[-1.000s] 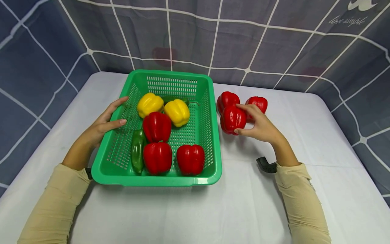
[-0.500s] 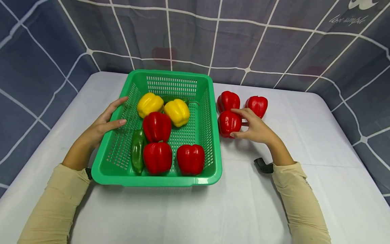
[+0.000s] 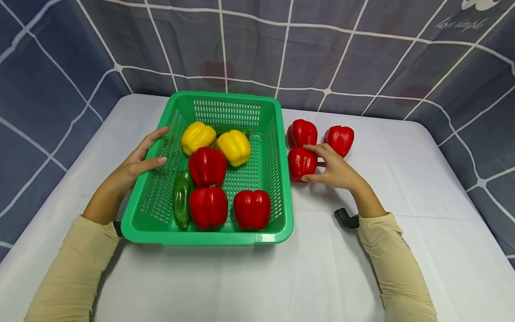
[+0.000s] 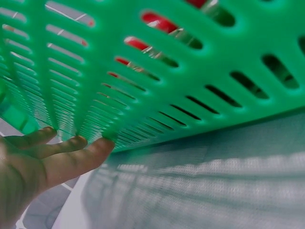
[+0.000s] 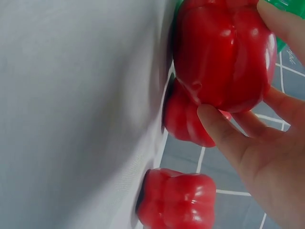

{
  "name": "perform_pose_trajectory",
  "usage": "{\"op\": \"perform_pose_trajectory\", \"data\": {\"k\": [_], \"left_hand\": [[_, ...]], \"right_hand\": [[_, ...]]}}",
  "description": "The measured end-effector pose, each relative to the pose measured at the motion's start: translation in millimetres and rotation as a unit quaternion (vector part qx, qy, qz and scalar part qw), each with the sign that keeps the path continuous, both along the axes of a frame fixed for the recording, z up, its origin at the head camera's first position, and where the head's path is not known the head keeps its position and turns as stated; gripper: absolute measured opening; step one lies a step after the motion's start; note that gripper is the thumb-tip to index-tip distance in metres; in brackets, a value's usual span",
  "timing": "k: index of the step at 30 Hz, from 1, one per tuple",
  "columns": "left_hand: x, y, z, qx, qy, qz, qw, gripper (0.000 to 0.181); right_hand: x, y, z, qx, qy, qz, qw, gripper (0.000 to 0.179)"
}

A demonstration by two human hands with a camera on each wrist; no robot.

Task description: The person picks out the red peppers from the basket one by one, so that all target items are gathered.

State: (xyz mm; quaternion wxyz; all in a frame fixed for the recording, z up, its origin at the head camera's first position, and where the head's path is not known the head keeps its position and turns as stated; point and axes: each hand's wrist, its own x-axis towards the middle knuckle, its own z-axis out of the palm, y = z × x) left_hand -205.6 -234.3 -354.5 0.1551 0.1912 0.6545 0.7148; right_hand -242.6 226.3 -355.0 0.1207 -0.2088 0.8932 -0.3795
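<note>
My right hand (image 3: 335,169) holds a red bell pepper (image 3: 301,164), thumb on its near side and fingers on its far side. The pepper sits at the right wall of the green basket (image 3: 286,197). Behind it is a second red bell pepper (image 3: 301,133), with a third bell pepper (image 3: 339,139) off to the right. My left hand (image 3: 134,160) grips the basket's left rim, thumb and index finger over the edge. In the left wrist view, fingers (image 4: 78,160) lie against the slotted outer wall. Inside the basket are several red bell peppers (image 3: 207,167).
The basket also contains two yellow bell peppers (image 3: 234,148), a long green pepper (image 3: 183,199) and another green pepper (image 3: 231,131) at the back, partly hidden. White cloth (image 3: 322,277) covers the table. A dark checked curtain (image 3: 257,40) surrounds it at the back and sides.
My right hand has moved left with the red bell pepper, bringing it closer to the basket and off the pepper at right. My left hand and the basket have stayed put.
</note>
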Motion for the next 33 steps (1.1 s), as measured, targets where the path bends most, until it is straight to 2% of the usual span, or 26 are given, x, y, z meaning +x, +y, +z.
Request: {"op": "perform_pose_trajectory", "data": {"k": [13,18,33], "left_hand": [[1.0,-0.6,0.1,0.01,-0.008,0.003,0.9999,0.063],[0.7,-0.5,0.0,0.008,-0.009,-0.002,0.9999,0.063],[1.5,0.1,0.4,-0.006,-0.01,0.012,0.9999,0.063]], "right_hand": [[-2.9,3.7,-0.9,0.04,0.025,-0.004,0.9989,0.082],[-3.0,5.2,-0.1,0.047,0.02,-0.002,0.9987,0.084],[-2.5,10.8,3.8,0.094,0.015,-0.002,0.9955,0.086]]}}
